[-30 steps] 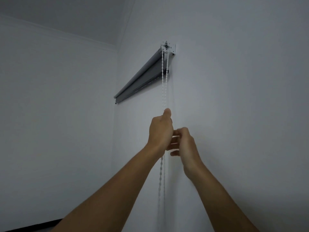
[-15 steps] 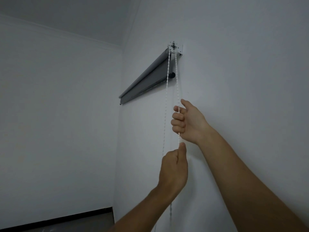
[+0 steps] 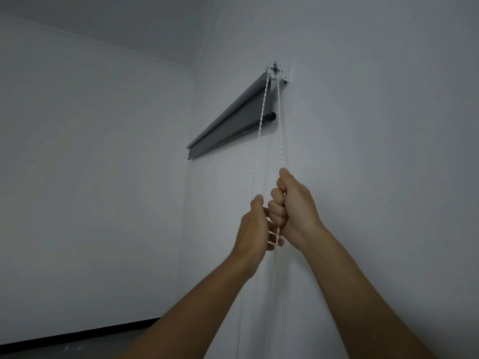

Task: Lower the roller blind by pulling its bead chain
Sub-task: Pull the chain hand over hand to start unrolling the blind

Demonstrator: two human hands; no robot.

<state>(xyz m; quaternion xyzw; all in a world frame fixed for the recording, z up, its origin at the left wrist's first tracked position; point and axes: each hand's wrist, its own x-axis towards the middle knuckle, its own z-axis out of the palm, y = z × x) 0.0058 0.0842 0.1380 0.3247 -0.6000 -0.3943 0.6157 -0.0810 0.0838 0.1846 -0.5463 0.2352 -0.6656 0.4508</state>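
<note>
A grey roller blind (image 3: 233,120) hangs high on the right-hand wall, mostly rolled up, with its dark bottom bar (image 3: 269,116) a short way below the tube. A white bead chain (image 3: 279,125) drops in two strands from the white end bracket (image 3: 276,71). My right hand (image 3: 293,206) is a fist shut on the right strand. Just below and left of it, my left hand (image 3: 252,229) has its fingers curled by the chain; its grip is hidden behind the hand. The left strand (image 3: 256,151) runs down towards the left thumb.
Two white walls meet in a corner (image 3: 190,177) left of the blind. A dark skirting strip (image 3: 77,335) runs along the foot of the left wall. The chain's lower loop (image 3: 272,294) hangs blurred between my forearms.
The right hand has come down with the right strand in its fist. The left hand has risen to just below it. The blind's bottom bar sits a little lower than a second ago.
</note>
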